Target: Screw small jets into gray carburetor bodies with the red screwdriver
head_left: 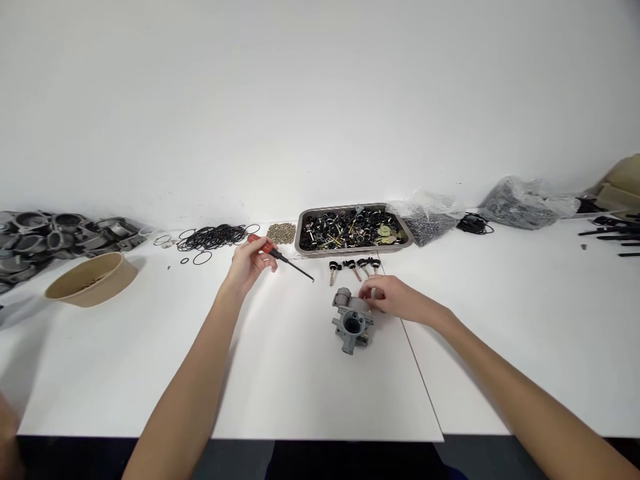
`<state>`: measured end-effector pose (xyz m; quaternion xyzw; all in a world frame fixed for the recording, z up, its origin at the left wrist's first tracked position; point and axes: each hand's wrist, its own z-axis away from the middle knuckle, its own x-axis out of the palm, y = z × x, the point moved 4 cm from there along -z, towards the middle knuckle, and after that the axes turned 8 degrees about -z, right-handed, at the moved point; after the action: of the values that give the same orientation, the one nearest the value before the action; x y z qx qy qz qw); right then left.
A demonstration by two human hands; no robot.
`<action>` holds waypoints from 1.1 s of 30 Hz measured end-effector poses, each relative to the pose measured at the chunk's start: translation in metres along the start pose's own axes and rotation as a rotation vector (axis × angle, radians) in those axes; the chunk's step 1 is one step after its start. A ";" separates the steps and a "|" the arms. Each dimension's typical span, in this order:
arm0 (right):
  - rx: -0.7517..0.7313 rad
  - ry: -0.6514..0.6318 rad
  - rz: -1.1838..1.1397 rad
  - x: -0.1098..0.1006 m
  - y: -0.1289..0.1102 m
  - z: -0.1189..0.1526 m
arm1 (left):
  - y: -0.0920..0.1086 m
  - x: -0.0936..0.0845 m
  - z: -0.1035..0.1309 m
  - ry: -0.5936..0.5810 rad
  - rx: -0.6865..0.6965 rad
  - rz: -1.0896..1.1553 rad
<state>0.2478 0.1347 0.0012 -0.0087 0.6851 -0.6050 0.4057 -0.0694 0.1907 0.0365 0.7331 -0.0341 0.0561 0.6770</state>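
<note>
Held in my left hand [249,262] is a screwdriver [287,259] with a red and black handle, its dark shaft slanting down to the right. A small bright bit shows at the tip, too small to make out. My right hand [387,295] has its fingers curled against the upper right side of a grey metal carburetor [350,325]. The carburetor rests on the white table with its round bore facing me. Behind it lie several small black-topped parts with metal stems [353,269] in a short row.
A metal tray [350,252] of mixed small parts stands by the wall. Left of it are brass bits [281,233], black rubber rings [213,237], a tan bowl [115,273] and piled grey carburetor bodies [60,237]. Plastic bags [525,203] lie right. Another person's arm [7,433] shows lower left.
</note>
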 end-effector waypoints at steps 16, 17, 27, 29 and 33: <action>0.014 0.060 0.059 -0.003 -0.002 -0.002 | -0.015 -0.038 0.001 -0.247 -0.139 -0.543; 0.011 0.060 0.062 -0.003 -0.002 -0.002 | -0.014 -0.040 0.001 -0.251 -0.137 -0.607; -0.049 0.085 0.078 -0.003 -0.002 -0.006 | 0.006 -0.020 0.010 -0.182 0.011 -1.131; -0.059 0.102 0.077 -0.002 -0.002 -0.007 | 0.013 0.002 0.014 -0.142 0.104 -1.209; -0.081 0.138 0.065 -0.001 0.001 -0.008 | 0.008 0.071 0.025 -0.252 0.219 -1.320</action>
<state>0.2446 0.1418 0.0007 0.0386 0.7353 -0.5625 0.3762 0.0010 0.1667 0.0521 0.6654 0.3478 -0.4513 0.4823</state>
